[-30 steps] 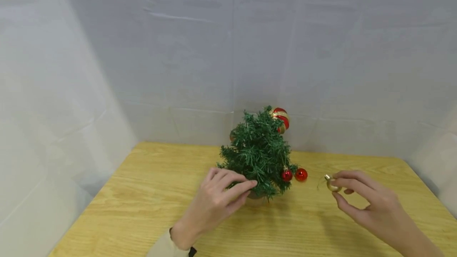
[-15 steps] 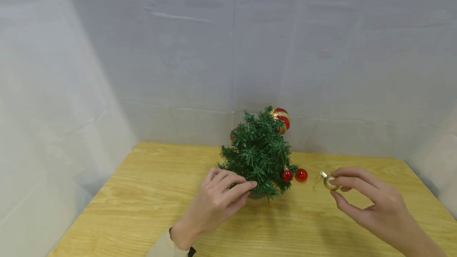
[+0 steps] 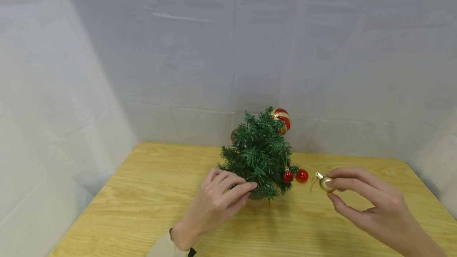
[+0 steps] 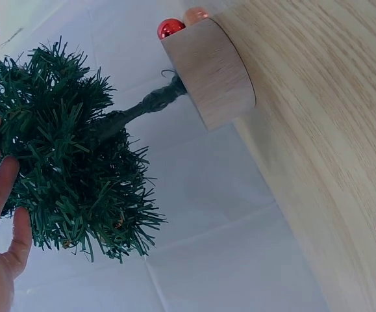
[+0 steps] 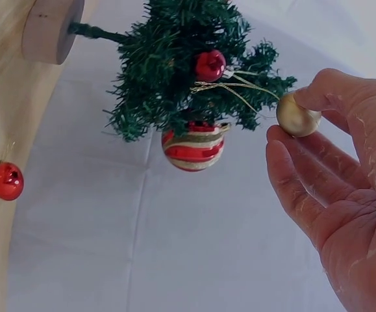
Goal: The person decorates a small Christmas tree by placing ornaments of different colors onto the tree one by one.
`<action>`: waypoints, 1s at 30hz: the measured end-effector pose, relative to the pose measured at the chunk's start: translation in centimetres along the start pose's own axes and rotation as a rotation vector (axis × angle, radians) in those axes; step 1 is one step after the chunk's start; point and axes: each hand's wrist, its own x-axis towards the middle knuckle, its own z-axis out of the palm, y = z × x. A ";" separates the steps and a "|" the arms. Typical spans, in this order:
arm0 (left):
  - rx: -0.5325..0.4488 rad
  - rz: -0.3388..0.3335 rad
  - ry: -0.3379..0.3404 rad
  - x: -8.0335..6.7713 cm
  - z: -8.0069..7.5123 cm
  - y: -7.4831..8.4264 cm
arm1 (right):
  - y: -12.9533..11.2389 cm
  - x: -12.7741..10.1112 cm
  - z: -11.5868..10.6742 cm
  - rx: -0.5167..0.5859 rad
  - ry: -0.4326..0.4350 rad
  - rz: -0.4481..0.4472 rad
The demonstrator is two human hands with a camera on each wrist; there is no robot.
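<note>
Gold is the small ball (image 3: 326, 185), which is in the air to the right of the tree (image 3: 260, 158), its cap (image 3: 319, 175) turned toward the tree. The right hand (image 3: 375, 201) pinches it between thumb and fingers. The left hand (image 3: 217, 197) touches the tree's low front-left branches; whether it pinches one, I cannot tell. On the tree's right side hangs a dark red ball (image 3: 288, 176); beyond it, a bright red ball (image 3: 302, 175) lies on the table (image 3: 171, 165). At the tree's upper right is a striped ball (image 3: 283, 119).
</note>
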 end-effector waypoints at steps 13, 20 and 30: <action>-0.031 -0.025 -0.004 -0.1 -0.1 0.1 | -1.0 1.9 1.1 0.124 0.022 -0.081; -0.074 -0.053 0.011 0.1 0.0 0.2 | -1.2 2.0 1.7 0.134 0.007 -0.094; -0.120 -0.069 0.081 0.9 -0.2 0.7 | -1.5 2.6 2.6 0.161 -0.028 -0.114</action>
